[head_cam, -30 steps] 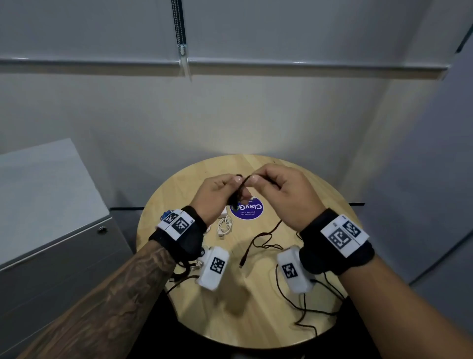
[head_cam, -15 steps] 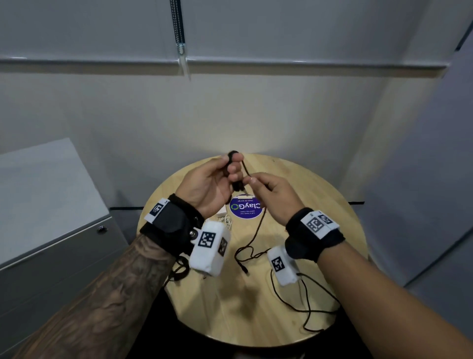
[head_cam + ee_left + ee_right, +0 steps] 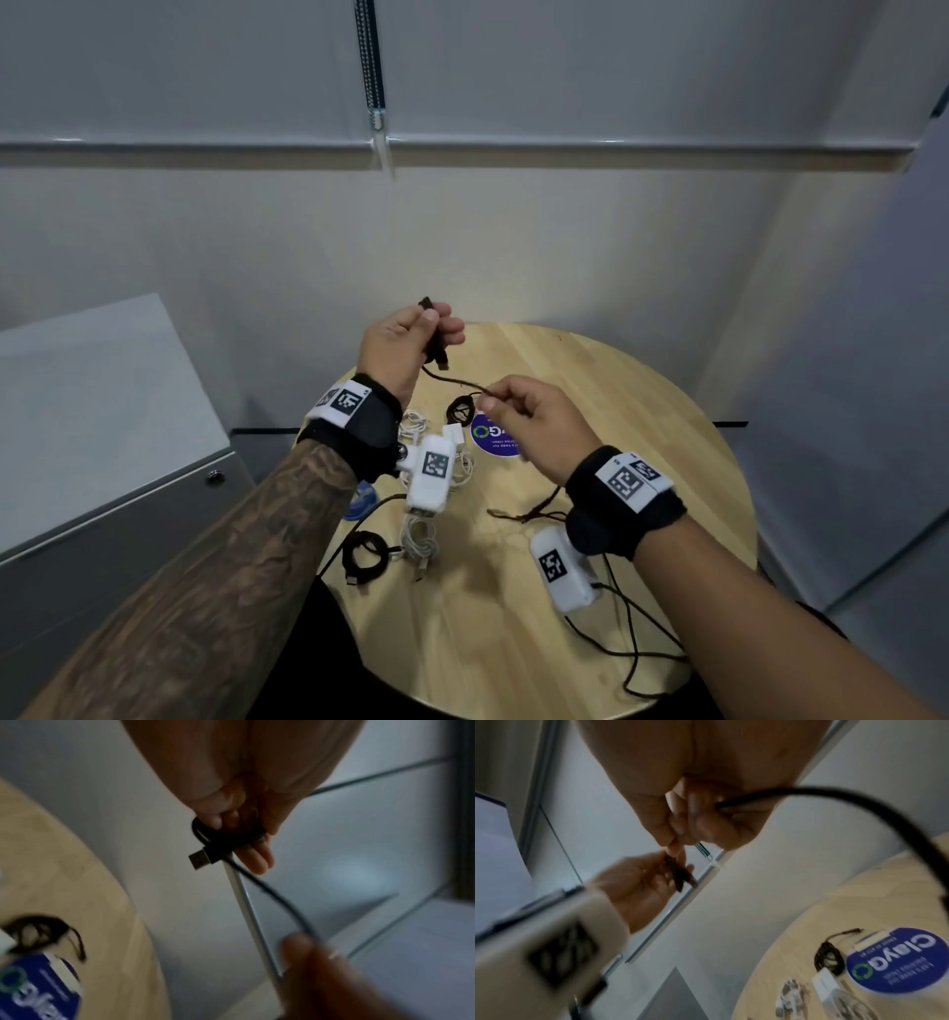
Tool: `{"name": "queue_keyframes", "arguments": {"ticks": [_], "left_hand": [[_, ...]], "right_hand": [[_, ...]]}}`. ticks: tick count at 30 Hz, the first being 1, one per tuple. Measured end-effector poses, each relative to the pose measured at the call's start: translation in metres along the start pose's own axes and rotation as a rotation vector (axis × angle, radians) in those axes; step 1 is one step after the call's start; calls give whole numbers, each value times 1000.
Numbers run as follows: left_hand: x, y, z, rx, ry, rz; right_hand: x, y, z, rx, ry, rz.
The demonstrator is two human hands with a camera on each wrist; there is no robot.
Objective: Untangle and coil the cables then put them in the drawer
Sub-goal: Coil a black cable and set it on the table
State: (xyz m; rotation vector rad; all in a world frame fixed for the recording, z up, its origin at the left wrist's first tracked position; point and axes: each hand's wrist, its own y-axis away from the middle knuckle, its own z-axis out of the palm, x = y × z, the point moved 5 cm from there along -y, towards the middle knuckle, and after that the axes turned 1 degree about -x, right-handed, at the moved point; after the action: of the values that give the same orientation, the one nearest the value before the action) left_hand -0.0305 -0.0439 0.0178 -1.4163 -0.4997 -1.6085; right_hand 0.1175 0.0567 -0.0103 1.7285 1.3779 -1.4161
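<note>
My left hand [image 3: 429, 329] is raised above the round wooden table [image 3: 642, 411] and grips a small coil of black cable [image 3: 226, 835], its USB plug [image 3: 201, 859] sticking out below the fingers. The cable [image 3: 457, 383] runs down to my right hand [image 3: 495, 406], which pinches it between thumb and finger. From there the loose end [image 3: 524, 514] trails onto the table. A grey drawer cabinet [image 3: 102, 462] stands at the left, with its drawer closed.
On the table lie a small black coil [image 3: 460, 412], a white charger with white cables [image 3: 454, 437], a coiled black cable [image 3: 364, 557], a knotted white cable [image 3: 421, 545] and a blue round sticker [image 3: 495, 439]. The wrist cameras' own black wires [image 3: 631, 642] hang at the near right edge.
My left hand has risen and moved left with the coil. My right hand has slid down along the cable, away from the left, so a stretch of cable spans between them.
</note>
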Motion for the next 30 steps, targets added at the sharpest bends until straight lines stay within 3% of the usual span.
{"name": "queue_keyframes", "arguments": {"ticks": [5, 9, 13, 19, 23, 26, 30], "left_hand": [[-12, 31, 22, -289, -334, -79], [-15, 54, 42, -439, -216, -278], [0, 61, 48, -388, 39, -408], [-13, 75, 42, -391, 31, -457], [-15, 77, 41, -383, 221, -532], [-12, 74, 40, -353, 481, -554], [-18, 69, 31, -211, 606, -496]], "right_hand": [[-27, -9, -27, 114, -2, -131], [-27, -14, -48, 175, 76, -143], [-16, -11, -49, 161, 91, -110], [-25, -8, -61, 226, 406, -193], [-5, -4, -61, 229, 320, -112], [23, 8, -40, 134, 274, -24], [36, 27, -3, -52, 325, -20]]}}
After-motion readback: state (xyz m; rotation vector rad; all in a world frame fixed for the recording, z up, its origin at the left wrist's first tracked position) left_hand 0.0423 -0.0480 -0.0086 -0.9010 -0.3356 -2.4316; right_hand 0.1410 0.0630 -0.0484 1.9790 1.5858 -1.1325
